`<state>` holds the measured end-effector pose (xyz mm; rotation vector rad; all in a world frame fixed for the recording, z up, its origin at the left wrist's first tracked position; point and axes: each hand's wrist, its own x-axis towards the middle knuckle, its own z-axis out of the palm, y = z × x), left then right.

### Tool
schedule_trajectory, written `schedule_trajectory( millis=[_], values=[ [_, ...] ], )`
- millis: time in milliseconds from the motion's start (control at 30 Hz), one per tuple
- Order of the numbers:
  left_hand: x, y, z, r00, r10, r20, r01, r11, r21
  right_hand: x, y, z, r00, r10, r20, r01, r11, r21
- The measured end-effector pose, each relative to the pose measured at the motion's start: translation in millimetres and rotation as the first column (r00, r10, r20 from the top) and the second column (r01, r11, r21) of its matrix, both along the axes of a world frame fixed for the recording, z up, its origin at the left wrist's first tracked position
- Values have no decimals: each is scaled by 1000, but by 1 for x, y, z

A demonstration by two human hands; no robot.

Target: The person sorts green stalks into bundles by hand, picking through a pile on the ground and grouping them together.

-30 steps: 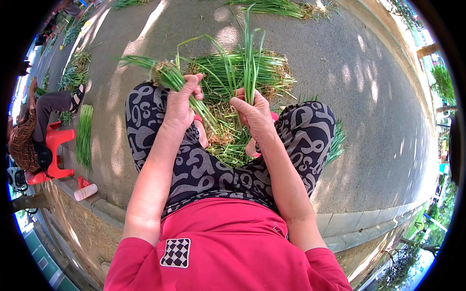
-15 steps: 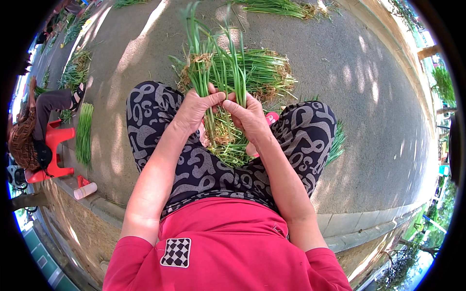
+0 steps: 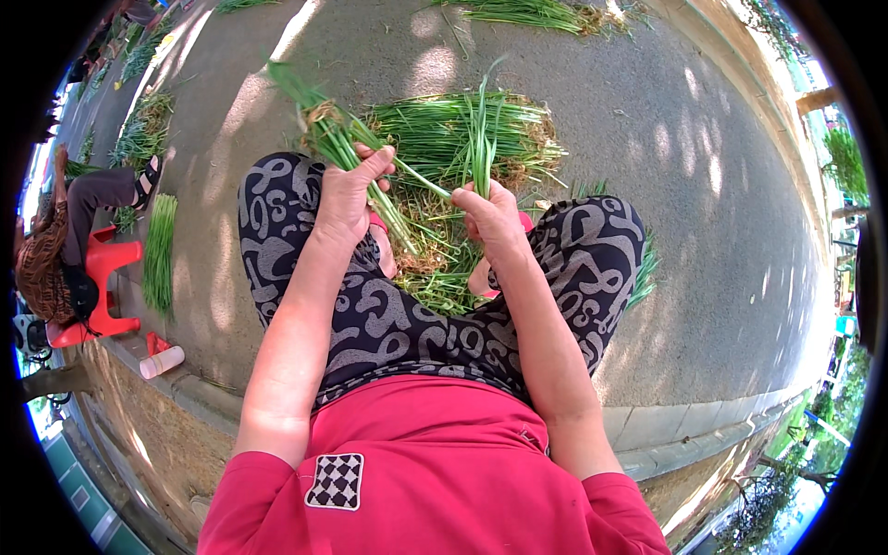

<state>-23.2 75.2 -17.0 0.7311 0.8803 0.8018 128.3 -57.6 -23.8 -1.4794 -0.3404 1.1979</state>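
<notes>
My left hand (image 3: pixel 356 191) is closed around a bunch of long green stalks (image 3: pixel 324 134), much like spring onions, with brown withered leaves among them. The bunch slants away up to the left; its pale lower ends point down between my legs. In my right hand (image 3: pixel 494 220) are a few more green stalks (image 3: pixel 480 153), standing nearly upright from the fingers. One pale stalk (image 3: pixel 425 180) stretches across the gap between both hands. Just beyond them lies a large pile of similar stalks (image 3: pixel 430 118). Loose green and brown trimmings (image 3: pixel 449 289) cover the ground below my hands.
Another person (image 3: pixel 44 273) sits at the left beside a red plastic stool (image 3: pixel 111 264). A tidy bundle of stalks (image 3: pixel 160 254) and a whitish cylinder (image 3: pixel 163 362) lie nearby. More stalks (image 3: pixel 527 13) lie on the pavement at the far side. A kerb (image 3: pixel 703 425) runs behind me.
My hands have drawn apart, the left one moving left and tilting its bunch that way. My right hand has shifted slightly right and down, with a few stalks in it.
</notes>
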Motion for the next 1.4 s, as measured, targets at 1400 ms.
schedule_trajectory(
  millis=[1400],
  values=[
    [2, -5, -2, 953, -241, 184, 254, 966, -50, 3, 3, 12, 847, 115, -520, 128, 903, 409]
  ],
)
